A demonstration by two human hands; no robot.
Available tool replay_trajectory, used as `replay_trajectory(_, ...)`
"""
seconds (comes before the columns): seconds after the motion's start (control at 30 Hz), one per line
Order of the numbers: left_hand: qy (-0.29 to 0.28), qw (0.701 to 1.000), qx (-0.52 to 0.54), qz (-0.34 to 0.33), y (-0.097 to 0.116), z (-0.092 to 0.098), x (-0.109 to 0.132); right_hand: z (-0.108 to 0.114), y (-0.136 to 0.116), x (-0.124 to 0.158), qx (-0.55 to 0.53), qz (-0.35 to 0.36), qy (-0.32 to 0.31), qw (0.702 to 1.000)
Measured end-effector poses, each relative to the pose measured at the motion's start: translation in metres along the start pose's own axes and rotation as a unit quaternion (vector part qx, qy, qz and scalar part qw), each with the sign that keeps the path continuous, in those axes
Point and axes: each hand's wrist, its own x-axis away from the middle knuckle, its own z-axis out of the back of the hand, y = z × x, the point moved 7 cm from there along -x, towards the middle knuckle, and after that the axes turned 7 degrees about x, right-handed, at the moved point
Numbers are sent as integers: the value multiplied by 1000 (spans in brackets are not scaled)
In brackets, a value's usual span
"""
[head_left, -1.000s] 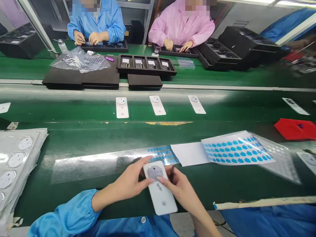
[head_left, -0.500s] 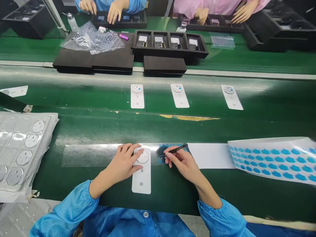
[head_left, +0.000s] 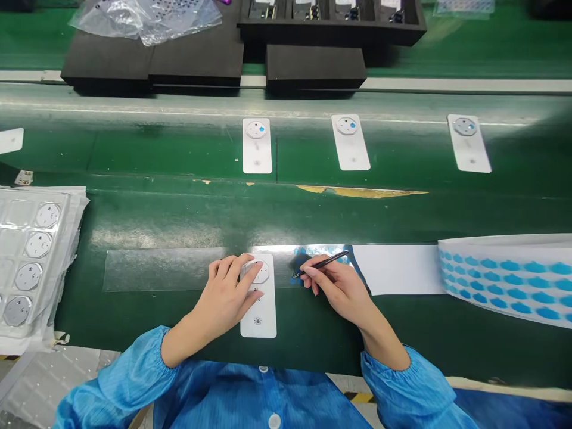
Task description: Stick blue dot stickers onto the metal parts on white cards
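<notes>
White plate (head_left: 258, 301) lies flat on the green tabletop (head_left: 179, 220) near us, left hand (head_left: 226, 298) pressing it down, fingers spread over its round end. Right hand (head_left: 339, 289) pinches dark tweezers (head_left: 320, 264), tip on the blue sticker strip (head_left: 313, 259). We judge a sticker is being picked; next needs a precise lift and placement. Blister tray (head_left: 31, 256) far left, three plates beyond; nothing blocks.
</notes>
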Motion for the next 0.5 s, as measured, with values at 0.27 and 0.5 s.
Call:
replay_trajectory(0.27, -26, 999, 1, -26, 0, -1, 1, 5, -3, 1, -43, -7, 15, 999)
replay_trajectory(0.5, 16, 999, 31, -22, -1, -1, 3, -17, -22, -12, -120, -62, 43, 990)
